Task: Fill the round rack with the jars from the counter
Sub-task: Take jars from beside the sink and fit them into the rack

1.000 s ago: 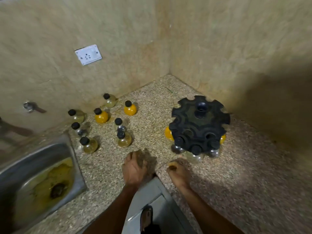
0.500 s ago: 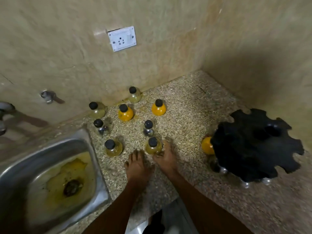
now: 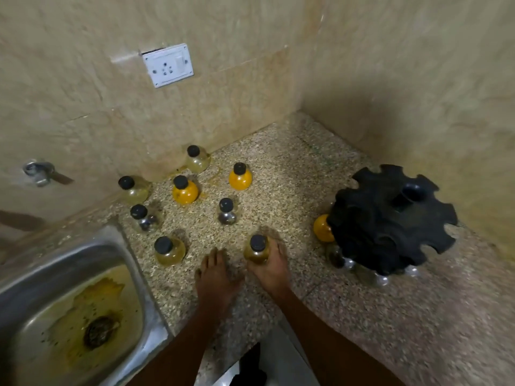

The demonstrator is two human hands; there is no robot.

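No readable text, label, brand, number or sign is found anywhere in the head view. The jars point(image 3: 170, 250) are seen unlabelled (black caps plain too). Nothing legible is carried by the wall socket point(image 3: 168, 65), and the round rack point(image 3: 390, 218) is seen as plain black, with no marking that can be made out.
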